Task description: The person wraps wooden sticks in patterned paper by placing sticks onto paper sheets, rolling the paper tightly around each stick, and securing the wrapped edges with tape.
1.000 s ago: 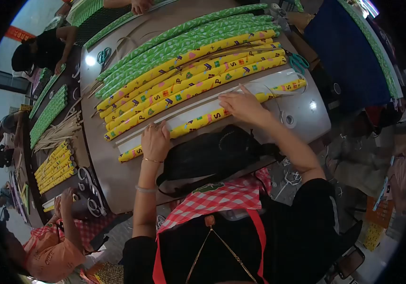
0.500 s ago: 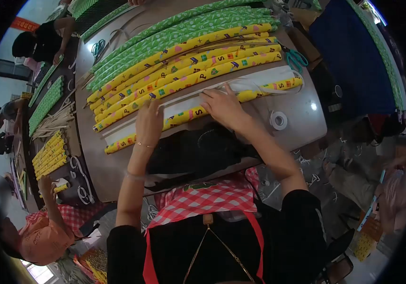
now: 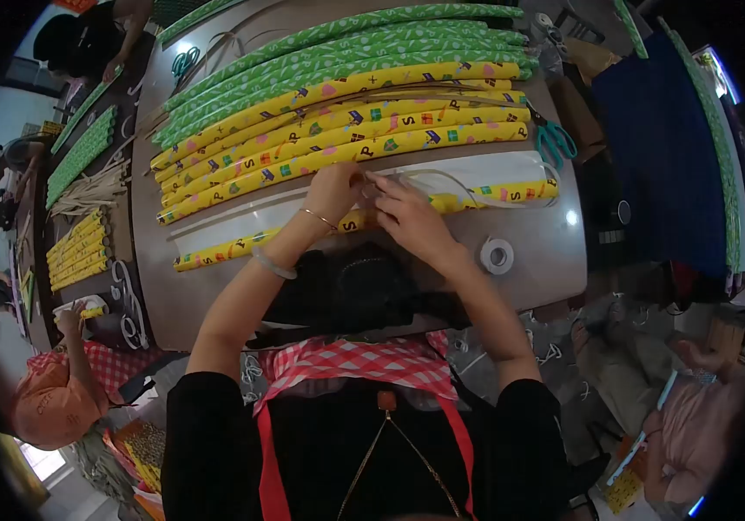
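A yellow printed roll of wrapping paper [image 3: 238, 250] lies partly unrolled in front of me, its white underside [image 3: 260, 213] facing up. Along the far edge of the sheet runs a narrow pale strip [image 3: 216, 224], which continues as a loose loop [image 3: 459, 181] on the right. My left hand [image 3: 336, 193] is over the middle of the sheet, fingers closed at the far edge; what they pinch is hidden. Close beside it, my right hand [image 3: 412, 221] has bent fingers closed at the strip, where the loop begins. The two hands' fingertips almost meet.
Beyond the sheet lie several yellow rolls [image 3: 303, 167] and green rolls [image 3: 329, 74]. Teal-handled scissors [image 3: 553, 139] lie on the right, a tape roll [image 3: 497, 255] nearer me. Black cloth [image 3: 338, 286] rests at the table's front edge. Co-workers sit at left and right.
My left hand has moved right along the far edge of the sheet to beside my right hand. The right hand's fingers have drawn in. The view has shifted slightly.
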Action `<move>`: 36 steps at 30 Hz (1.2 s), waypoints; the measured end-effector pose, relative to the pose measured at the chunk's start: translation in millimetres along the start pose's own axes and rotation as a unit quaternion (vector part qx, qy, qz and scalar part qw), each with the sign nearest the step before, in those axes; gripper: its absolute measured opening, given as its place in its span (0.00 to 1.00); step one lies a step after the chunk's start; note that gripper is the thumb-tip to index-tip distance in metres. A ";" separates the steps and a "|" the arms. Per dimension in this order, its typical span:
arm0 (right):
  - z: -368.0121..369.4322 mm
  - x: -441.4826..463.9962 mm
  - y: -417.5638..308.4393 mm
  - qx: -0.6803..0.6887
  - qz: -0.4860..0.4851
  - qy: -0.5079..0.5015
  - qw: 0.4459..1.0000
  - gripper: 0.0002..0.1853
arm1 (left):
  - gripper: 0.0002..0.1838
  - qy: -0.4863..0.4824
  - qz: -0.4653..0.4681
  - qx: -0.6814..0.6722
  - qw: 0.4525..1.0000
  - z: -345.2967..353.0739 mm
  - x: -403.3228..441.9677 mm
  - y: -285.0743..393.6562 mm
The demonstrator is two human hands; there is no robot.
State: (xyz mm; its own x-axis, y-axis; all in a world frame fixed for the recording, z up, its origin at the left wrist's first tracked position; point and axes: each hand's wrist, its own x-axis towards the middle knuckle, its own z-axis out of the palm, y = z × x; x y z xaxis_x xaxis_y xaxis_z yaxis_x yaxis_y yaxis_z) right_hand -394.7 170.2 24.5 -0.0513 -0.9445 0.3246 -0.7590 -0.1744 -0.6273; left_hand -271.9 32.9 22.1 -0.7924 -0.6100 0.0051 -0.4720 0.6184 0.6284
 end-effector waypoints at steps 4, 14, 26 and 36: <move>-55.7 5.8 -11.1 0.114 0.139 0.137 0.974 0.08 | 0.06 -0.020 -0.035 0.020 0.999 1.6 -2.0 6.5; -103.5 3.4 45.2 0.114 0.277 -0.142 0.944 0.14 | 0.06 0.049 0.038 0.109 0.992 21.3 -10.6 3.3; -96.0 8.6 62.8 0.167 0.276 -0.157 0.933 0.19 | 0.09 -0.064 0.022 0.168 0.983 7.8 -20.7 23.3; -155.5 -30.7 72.6 0.145 0.322 -0.095 0.931 0.14 | 0.11 -0.029 0.063 0.093 0.993 -10.3 -26.5 36.3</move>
State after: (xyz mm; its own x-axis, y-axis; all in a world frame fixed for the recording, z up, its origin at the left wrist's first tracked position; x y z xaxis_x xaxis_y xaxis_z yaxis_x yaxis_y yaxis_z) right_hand -549.2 229.9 79.1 -0.2977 -0.9067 -0.2988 -0.4016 0.4029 -0.8224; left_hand -264.1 66.4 52.8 -0.8682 -0.4955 0.0276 -0.4258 0.7724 0.4712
